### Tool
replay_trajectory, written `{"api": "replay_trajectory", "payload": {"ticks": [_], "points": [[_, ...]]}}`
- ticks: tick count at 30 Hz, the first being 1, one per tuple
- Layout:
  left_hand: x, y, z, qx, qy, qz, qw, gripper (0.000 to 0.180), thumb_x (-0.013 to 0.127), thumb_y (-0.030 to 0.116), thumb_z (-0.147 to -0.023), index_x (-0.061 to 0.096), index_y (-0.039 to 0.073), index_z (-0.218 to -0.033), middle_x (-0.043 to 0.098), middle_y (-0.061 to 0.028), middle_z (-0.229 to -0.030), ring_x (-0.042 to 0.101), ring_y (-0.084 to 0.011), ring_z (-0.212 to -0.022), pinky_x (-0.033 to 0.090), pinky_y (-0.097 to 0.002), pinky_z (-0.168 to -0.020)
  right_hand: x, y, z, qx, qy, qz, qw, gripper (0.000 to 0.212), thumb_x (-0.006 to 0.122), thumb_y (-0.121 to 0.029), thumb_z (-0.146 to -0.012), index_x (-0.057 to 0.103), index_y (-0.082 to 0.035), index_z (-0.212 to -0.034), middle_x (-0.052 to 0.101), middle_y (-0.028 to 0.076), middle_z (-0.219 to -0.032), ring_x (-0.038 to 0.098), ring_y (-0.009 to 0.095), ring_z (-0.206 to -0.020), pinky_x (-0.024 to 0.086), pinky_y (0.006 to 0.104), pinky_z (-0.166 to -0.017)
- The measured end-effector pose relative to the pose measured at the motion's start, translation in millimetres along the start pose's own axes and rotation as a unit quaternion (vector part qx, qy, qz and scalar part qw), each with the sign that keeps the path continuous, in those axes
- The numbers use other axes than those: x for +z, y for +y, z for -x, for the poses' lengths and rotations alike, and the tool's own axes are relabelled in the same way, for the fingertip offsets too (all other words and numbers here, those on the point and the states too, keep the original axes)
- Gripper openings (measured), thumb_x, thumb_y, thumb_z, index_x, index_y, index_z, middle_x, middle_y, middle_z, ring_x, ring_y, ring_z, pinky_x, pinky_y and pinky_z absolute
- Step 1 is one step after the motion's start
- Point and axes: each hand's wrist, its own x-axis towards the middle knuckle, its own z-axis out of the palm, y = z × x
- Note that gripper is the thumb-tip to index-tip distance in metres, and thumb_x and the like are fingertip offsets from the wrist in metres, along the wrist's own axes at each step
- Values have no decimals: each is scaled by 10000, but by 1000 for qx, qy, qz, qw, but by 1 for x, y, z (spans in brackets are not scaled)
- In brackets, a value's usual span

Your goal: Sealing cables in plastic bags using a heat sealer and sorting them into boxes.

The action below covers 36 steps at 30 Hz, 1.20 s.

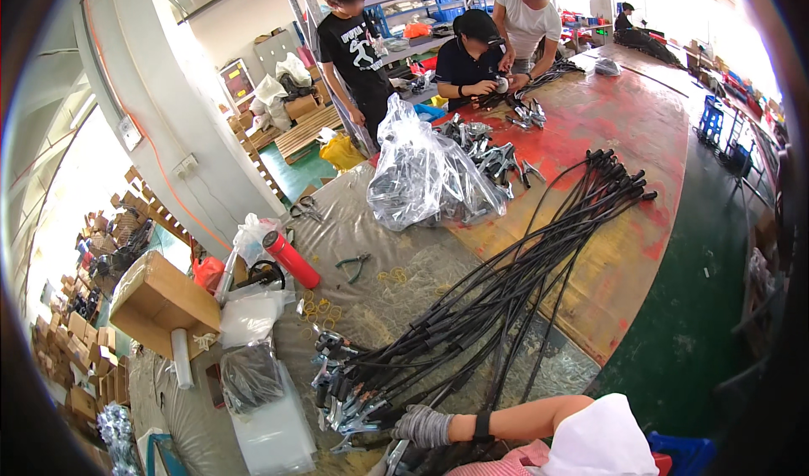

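My right hand (424,426), in a grey knitted glove, comes in from the lower right with a dark band round the wrist. Its fingers are curled closed beside the clamp ends of a long bundle of black cables (472,307). What lies inside the fingers is hidden. Metal spring clamps (354,409) are heaped just left of the glove. From there the cables fan away to the far right and end in black tips. My left hand does not show.
A clear plastic bag (430,173) of dark parts stands mid-table, with loose clamps beyond. At left are a red bottle (291,259), green-handled pliers (353,267), yellow rubber bands, plastic sleeves (270,417) and a cardboard box (160,299). Three people (476,50) are at the far side.
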Motion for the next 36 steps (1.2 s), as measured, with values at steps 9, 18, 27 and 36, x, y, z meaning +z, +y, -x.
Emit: {"api": "replay_trajectory", "payload": {"ticks": [9, 18, 27, 36], "points": [[29, 17, 8, 400, 88, -557, 723, 213, 578, 61, -851, 626, 45, -1059, 603, -101, -1026, 595, -204, -939, 469, -295, -815, -4, -34, 4, 42, -160, -146, 975, 324, 659, -355, -694, 639, -65, -836, 619, 165, -744, 596, 375, -713, 472, 434, -609], [14, 5, 4, 415, 96, -515, 744, 182, 594, 73, -835, 651, 60, -1007, 590, -130, -1023, 584, -253, -954, 461, -316, -828, -1, -61, -1, 66, -130, -188, 971, 339, 653, -358, -696, 638, -53, -843, 612, 157, -724, 595, 371, -718, 466, 439, -632], [0, -2, -3, 258, 88, -354, 895, 198, 552, 49, -892, 604, 6, -1078, 624, -44, -1037, 565, -95, -939, 457, -235, -836, 23, -67, 1, 18, -33, -213, 976, 511, 657, -302, -787, 490, -155, -1247, 610, 75, -975, 614, 287, -848, 487, 393, -759], [-7, 30, 10, 291, 193, -493, 797, 259, 544, 178, -890, 619, 30, -1089, 646, -112, -1065, 601, -224, -1002, 447, -308, -885, -28, -50, 15, 147, 16, -194, 970, 435, 605, -432, -789, 628, -85, -1051, 624, 169, -900, 600, 353, -876, 477, 427, -735]]}}
